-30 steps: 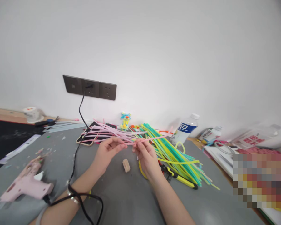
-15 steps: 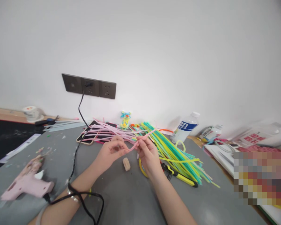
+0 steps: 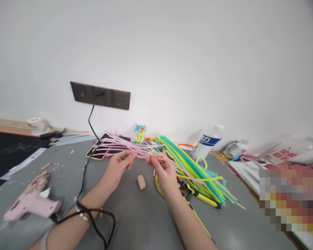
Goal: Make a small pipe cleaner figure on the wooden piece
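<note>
two hands are working one pink stem (image 3: 142, 157) above the gray table (image 3: 135, 222), just behind the small beige block (image 3: 141, 182). left hand (image 3: 121, 166), left of the block, is pinching the stem between thumb and fingertips, nearly closed. right hand (image 3: 163, 170), right of the block, is pinching the same stem further along, thumb against fingers, also nearly closed. a short span is bridging the two grips; the rest is trailing off right of the block, passing over the green and yellow stems (image 3: 198, 173) in view; can't tell if touching. those are lying in a loose heap right of the block. pliers (image 3: 205, 200) with yellow and black handles are lying right of the block too, partly hidden. loose pink stems (image 3: 125, 143) are lying behind and left of the block, overlapping a phone (image 3: 90, 152). bottle (image 3: 207, 142) is standing behind and right of the block. glue gun (image 3: 32, 205) is lying well left of the block, its black cord (image 3: 83, 170) crossing the left forearm.
</note>
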`<act>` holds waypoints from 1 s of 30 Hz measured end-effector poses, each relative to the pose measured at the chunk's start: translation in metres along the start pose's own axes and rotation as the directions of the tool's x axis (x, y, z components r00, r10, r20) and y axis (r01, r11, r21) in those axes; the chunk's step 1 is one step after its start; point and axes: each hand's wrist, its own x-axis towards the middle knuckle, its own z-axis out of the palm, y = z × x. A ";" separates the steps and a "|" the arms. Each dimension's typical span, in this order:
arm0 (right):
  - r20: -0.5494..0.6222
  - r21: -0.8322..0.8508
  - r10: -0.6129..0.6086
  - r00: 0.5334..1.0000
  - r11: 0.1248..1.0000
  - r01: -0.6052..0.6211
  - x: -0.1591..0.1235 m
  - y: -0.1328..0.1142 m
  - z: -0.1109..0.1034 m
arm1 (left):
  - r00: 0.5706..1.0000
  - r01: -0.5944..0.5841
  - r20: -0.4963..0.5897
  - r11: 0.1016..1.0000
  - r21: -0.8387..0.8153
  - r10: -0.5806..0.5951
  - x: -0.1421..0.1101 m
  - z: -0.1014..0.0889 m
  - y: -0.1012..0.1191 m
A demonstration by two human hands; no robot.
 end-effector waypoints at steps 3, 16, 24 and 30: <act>0.015 -0.022 -0.020 1.000 1.000 0.021 -0.001 0.001 0.001 | 1.000 0.019 0.013 0.999 -0.026 -0.018 -0.001 0.001 0.000; -0.030 -0.062 -0.007 1.000 0.998 0.005 0.002 -0.003 -0.002 | 0.990 -0.022 0.143 0.991 0.135 0.003 -0.004 0.003 0.002; 0.028 -0.094 0.039 0.999 0.995 -0.036 0.002 -0.006 -0.002 | 0.931 -0.076 0.362 0.941 0.329 -0.051 -0.010 0.006 0.003; 0.049 -0.147 0.078 0.996 0.987 -0.070 0.002 -0.013 -0.002 | 0.905 0.033 0.392 0.948 0.317 -0.163 -0.012 0.007 -0.005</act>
